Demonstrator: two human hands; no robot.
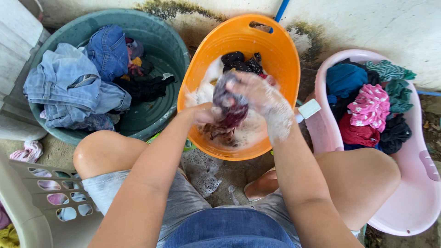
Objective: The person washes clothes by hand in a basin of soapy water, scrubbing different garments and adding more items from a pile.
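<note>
An orange plastic basin tilts toward me, holding suds and dark wet clothes. Both my hands are over it, gripping a soapy dark red and grey garment. My left hand clutches the garment's lower left part. My right hand, covered in foam, presses on its top and right side. More dark cloth lies at the basin's far side.
A green tub at left holds jeans and dark clothes. A pink tub at right holds several coloured garments, with a white soap bar on its rim. A beige laundry basket stands at lower left. My knees flank the basin.
</note>
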